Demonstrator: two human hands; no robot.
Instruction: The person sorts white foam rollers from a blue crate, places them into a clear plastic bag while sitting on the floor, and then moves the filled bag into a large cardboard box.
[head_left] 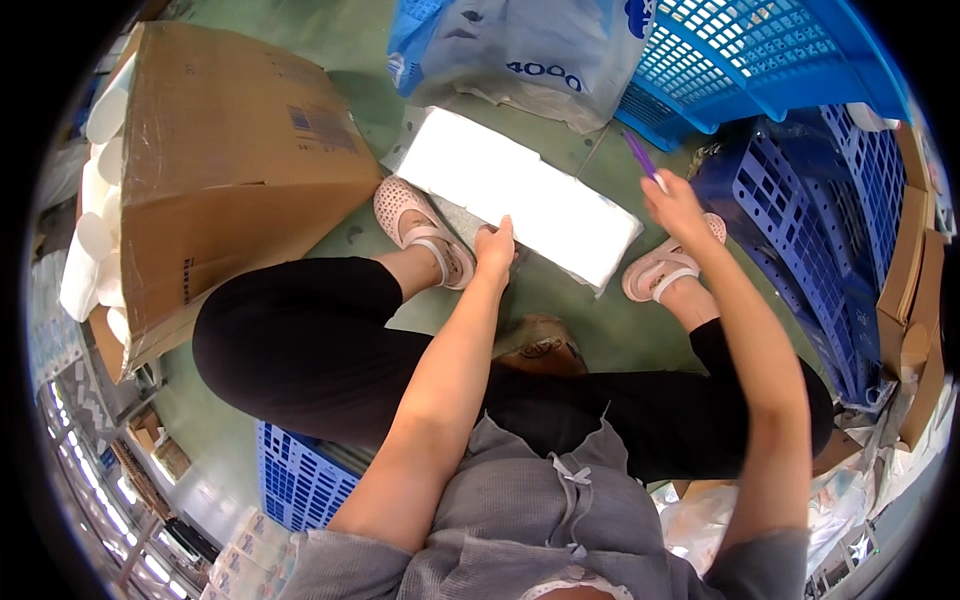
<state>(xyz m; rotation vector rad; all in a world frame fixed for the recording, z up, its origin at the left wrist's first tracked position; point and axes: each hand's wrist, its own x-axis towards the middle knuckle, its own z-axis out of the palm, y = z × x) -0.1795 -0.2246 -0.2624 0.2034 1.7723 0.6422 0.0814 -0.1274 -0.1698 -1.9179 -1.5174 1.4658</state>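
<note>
A long, bright white pack [520, 190] lies slantwise between my feet, too glaring for detail; two blocks seem to sit end to end. At its near edge is my left hand [496, 248], closed, with the thumb against the edge and the other fingers partly hidden. My right hand [676, 207] is raised to the right of the pack, apart from it. Its fingers are closed round a slim purple tool [638, 153], pointing away to the upper left; its exact kind is unclear.
A large cardboard box [235, 150] with white rolls [95, 235] stands at left. A printed plastic bag [530, 55] is beyond the pack. A bright blue basket [770, 50] and dark blue crates [800, 220] are at right. A perforated blue crate [300, 480] sits behind my left leg.
</note>
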